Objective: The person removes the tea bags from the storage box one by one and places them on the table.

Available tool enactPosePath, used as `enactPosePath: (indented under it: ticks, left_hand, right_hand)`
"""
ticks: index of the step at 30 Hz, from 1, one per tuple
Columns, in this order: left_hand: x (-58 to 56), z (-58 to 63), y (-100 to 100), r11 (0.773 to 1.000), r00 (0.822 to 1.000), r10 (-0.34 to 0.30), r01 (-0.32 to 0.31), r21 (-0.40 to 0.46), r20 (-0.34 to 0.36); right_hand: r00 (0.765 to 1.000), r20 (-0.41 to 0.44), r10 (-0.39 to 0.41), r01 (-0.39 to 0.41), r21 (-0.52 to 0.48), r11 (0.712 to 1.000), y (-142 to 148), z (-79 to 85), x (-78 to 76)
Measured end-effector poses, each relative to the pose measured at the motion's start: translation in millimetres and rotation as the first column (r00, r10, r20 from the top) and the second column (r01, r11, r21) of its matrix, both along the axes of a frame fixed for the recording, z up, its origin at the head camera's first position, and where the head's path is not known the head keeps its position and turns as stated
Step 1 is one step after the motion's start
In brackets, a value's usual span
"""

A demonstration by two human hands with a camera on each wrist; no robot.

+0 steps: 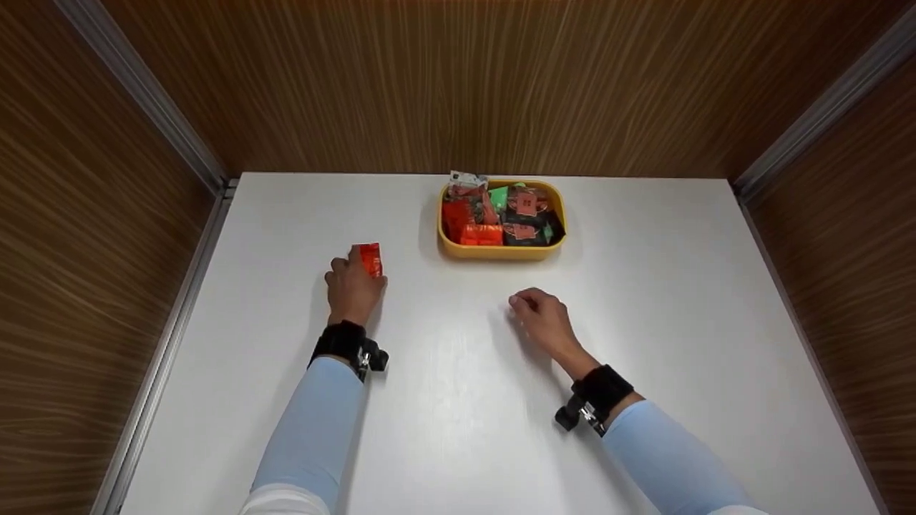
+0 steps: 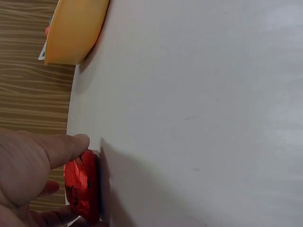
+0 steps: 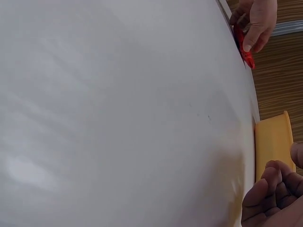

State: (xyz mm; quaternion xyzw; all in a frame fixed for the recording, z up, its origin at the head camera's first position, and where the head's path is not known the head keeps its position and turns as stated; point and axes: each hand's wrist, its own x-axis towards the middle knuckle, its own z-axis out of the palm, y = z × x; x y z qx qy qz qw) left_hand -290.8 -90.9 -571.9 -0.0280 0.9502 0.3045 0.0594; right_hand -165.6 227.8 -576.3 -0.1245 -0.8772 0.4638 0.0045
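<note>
On the left part of the white table, my left hand (image 1: 355, 286) holds a small shiny red packet (image 1: 371, 260) between thumb and fingers. The left wrist view shows the thumb at one end of the red packet (image 2: 81, 185) and fingertips at the other, with the packet low at the tabletop. My right hand (image 1: 545, 318) hovers over the table, its fingers loosely curled around nothing. Beyond it, at the back, stands a yellow tub (image 1: 494, 252) filled with several red, black and green packets. In the right wrist view the curled right fingers (image 3: 272, 189) overlap the yellow tub (image 3: 272, 142).
A wood-grain panel (image 1: 458, 86) rises behind the white tabletop (image 1: 444, 400), and similar panels flank it left and right. A metal rail (image 1: 154, 343) runs along the left edge. Both wrists wear black straps (image 1: 602, 392) with small cameras.
</note>
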Motion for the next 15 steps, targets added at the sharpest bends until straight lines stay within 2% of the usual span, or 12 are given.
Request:
enactPosePath:
  ticks: [5,10,13,15]
  left_hand:
    - [-1.4,3.8,-1,1.0,1.0,0.011,-0.011,-0.014,-0.02]
    - [1.8,21.3,15,0.998,0.996,0.025,-0.03,-0.061,-0.089]
    - [2.6,36.2,36,0.998,0.987,-0.03,0.021,-0.061,-0.159]
    - [2.4,45.6,53,0.995,0.976,-0.092,0.085,-0.044,-0.196]
  right_hand:
    - [1.0,0.014,0.028,-0.028,0.017,0.999,4,4.5,-11.3]
    - [0.998,-0.004,0.07,-0.069,0.066,0.995,10,19.7,-30.9]
    - [0.994,-0.039,0.103,-0.098,0.123,0.988,13,31.9,-47.1]
    - [0.989,-0.068,0.134,-0.121,0.175,0.977,13,40.4,-59.4]
